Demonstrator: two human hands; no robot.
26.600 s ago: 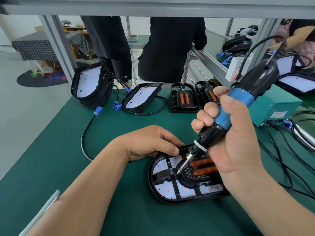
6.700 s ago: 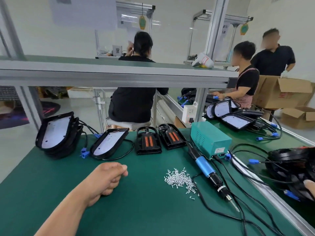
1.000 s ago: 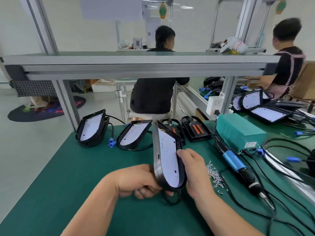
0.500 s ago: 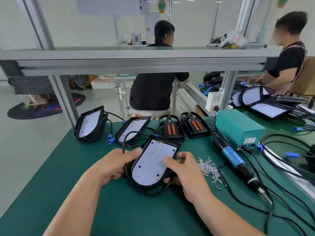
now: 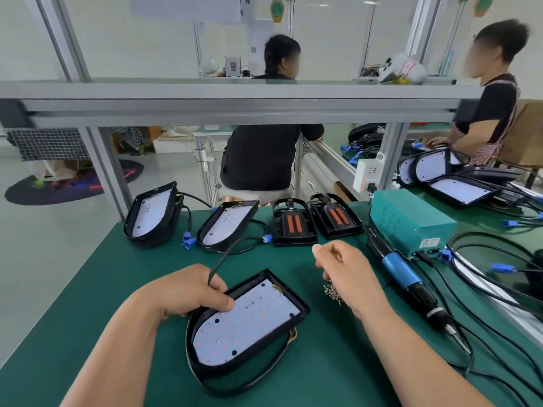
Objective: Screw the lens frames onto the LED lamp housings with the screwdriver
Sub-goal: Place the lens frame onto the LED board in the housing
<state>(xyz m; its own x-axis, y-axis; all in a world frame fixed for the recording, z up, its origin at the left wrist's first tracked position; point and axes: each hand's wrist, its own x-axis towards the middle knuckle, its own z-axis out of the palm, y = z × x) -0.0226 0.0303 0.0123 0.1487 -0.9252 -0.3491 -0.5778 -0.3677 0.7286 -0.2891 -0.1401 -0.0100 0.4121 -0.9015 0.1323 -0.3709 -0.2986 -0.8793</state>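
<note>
On the matte green mat (image 5: pixel 329 371) a flat black plastic lamp housing (image 5: pixel 296 314), rounded at one end, lies face up before us. Its smooth white LED board (image 5: pixel 252 321) is speckled with red and yellow dots. Our left hand (image 5: pixel 191 292) grips its far-left rim, thumb on the board. Our right hand (image 5: pixel 348 277) curls over a heap of small shiny screws (image 5: pixel 331 291); whether it pinches any we cannot tell. The blue-and-black cylindrical screwdriver (image 5: pixel 407 279) lies to the right, and two black lens frames (image 5: pixel 293 226) with orange bars sit beyond.

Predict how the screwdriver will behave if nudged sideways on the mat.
The screwdriver has a round-looking barrel, so it would probably roll. Nearby cables could stop or snag it. It looks stiff, so it should move as one piece.
</note>
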